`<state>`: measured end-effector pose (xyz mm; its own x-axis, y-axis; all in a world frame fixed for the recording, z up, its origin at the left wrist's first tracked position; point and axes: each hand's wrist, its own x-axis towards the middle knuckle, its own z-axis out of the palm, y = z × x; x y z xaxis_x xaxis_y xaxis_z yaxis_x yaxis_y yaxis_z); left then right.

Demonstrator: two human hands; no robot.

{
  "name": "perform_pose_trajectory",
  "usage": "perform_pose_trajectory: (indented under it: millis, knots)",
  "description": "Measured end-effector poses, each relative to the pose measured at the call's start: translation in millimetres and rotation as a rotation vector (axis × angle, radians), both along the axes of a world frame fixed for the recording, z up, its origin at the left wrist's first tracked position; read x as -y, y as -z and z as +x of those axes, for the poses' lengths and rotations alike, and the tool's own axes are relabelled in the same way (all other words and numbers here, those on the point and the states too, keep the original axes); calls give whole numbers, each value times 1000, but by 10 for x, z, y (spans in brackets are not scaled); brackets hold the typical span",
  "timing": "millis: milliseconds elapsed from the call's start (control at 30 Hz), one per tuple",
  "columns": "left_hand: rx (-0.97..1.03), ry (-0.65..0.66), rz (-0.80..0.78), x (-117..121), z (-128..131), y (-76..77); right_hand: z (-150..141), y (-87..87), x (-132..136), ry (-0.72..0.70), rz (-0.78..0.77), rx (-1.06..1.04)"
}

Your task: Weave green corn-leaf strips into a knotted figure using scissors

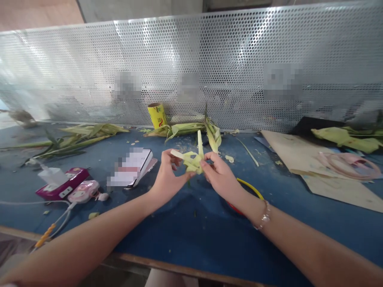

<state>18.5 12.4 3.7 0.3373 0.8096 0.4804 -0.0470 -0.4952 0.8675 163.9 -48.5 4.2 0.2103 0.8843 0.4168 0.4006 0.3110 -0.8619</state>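
Observation:
Between my two hands, above the blue table (191, 239), is a pale green folded piece of corn husk (194, 161). One strip of it sticks straight up, and another points to the left. My left hand (170, 171) grips the husk from the left, thumb at its lower edge. From the right, my right hand (217, 171) pinches it between thumb and fingers; a bracelet (265, 217) circles that wrist. Behind the hands lie corn husks (188, 129) and a husk-wrapped ear (213, 137). A yellow and red ring-like item (250, 186) is partly hidden under my right forearm.
A phone (134, 167), a purple power adapter (64, 185) and a pink case (83, 191) with cables lie left. More husks (89, 135) are behind them. A yellow tube (157, 115) stands by the perforated metal screen (191, 59). Cardboard (287, 153) lies right.

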Motion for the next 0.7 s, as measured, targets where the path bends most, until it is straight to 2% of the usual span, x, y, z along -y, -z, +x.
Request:
perform_pose_trajectory:
  millis: [100, 333, 400, 533, 700]
  knots:
    - [-36, -23, 82, -12, -18, 13, -50, 85, 2, 30, 6, -92]
    - [-8, 162, -192, 34, 4, -67, -158, 283, -1, -21, 61, -220]
    - [-3, 216, -258, 31, 6, -82, -158, 289, -7, -48, 43, -288]
    - [-20, 220, -301, 37, -11, -96, -127, 242, -25, -131, 24, -449]
    - [-93, 326, -299, 57, -51, -119, -90, 189, -56, -121, 45, -600]
